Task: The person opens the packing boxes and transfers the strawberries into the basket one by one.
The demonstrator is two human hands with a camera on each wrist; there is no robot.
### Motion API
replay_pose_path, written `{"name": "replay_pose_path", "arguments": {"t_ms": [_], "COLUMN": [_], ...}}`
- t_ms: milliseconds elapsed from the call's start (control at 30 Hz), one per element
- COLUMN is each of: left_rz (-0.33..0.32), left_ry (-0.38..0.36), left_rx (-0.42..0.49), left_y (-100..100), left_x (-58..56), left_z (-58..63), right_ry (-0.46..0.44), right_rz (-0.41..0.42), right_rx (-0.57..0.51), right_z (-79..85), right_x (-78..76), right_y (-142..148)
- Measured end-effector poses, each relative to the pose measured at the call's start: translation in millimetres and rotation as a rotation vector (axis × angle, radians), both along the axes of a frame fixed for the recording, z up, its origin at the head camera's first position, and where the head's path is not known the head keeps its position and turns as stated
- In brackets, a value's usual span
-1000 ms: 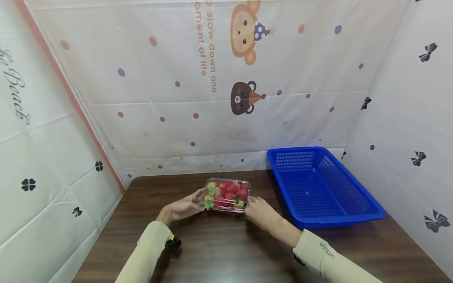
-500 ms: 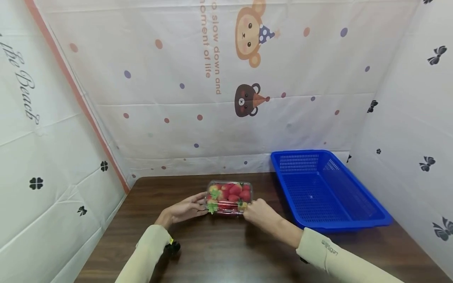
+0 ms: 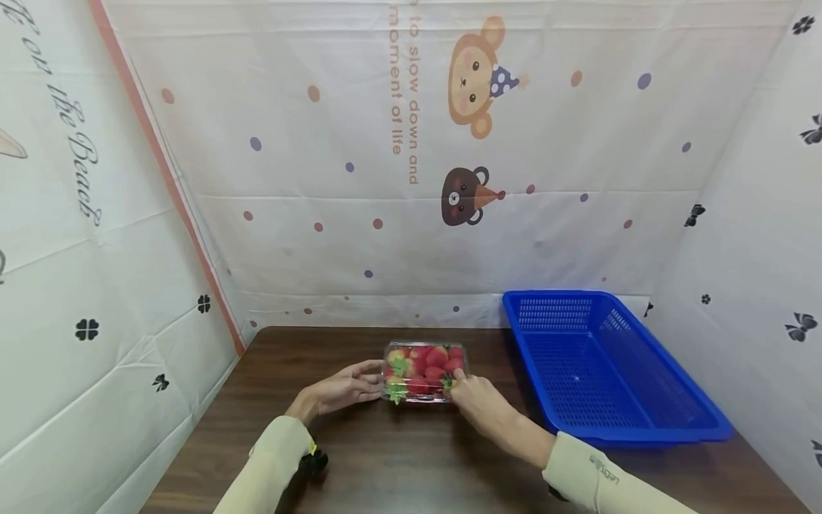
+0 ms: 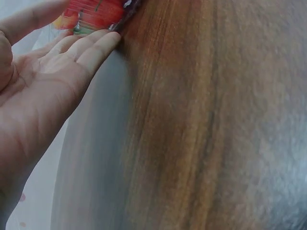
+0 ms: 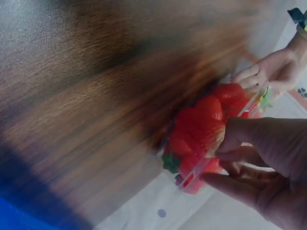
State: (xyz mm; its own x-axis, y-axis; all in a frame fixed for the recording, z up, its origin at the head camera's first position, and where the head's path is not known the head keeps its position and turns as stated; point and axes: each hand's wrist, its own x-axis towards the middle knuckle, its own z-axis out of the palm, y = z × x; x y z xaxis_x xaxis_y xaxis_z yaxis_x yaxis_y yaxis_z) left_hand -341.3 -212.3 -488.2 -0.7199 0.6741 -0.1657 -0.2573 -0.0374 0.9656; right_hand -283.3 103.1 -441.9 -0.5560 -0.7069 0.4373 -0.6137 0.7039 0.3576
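A clear plastic clamshell box (image 3: 425, 400) full of red strawberries (image 3: 437, 356) with green leaves sits towards the back of the wooden table in the head view. My left hand (image 3: 347, 389) is at its left side, and the left wrist view shows the palm turned up with straight fingers (image 4: 96, 51) against the box. At the box's right front corner is my right hand (image 3: 483, 405). In the right wrist view its thumb (image 5: 240, 134) and fingers pinch the box's plastic edge. Part of that corner is hidden behind the hand.
A large blue plastic basket (image 3: 655, 434) with perforated walls stands right of the box. The brown wooden table (image 3: 398, 464) meets a printed white cloth wall (image 3: 334, 250) at the back. More cloth walls stand on both sides.
The head view has tilted up and turned left, so everything sits lower and farther right. My right thumb has come up over the box's right front corner; the left hand stays beside it.
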Motion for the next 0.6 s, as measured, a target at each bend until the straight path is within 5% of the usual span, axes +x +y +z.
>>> {"name": "replay_pose_path", "arguments": {"t_ms": [600], "left_rz": [0.037], "left_ry": [0.06], "left_rx": [-0.045], "left_y": [2], "left_x": [1.3], "left_z": [-9.7], "right_ry": [-0.044], "right_rz": [0.076], "right_rx": [0.038], "right_z": [2.8], "right_x": [-14.6], "right_y": [5]}}
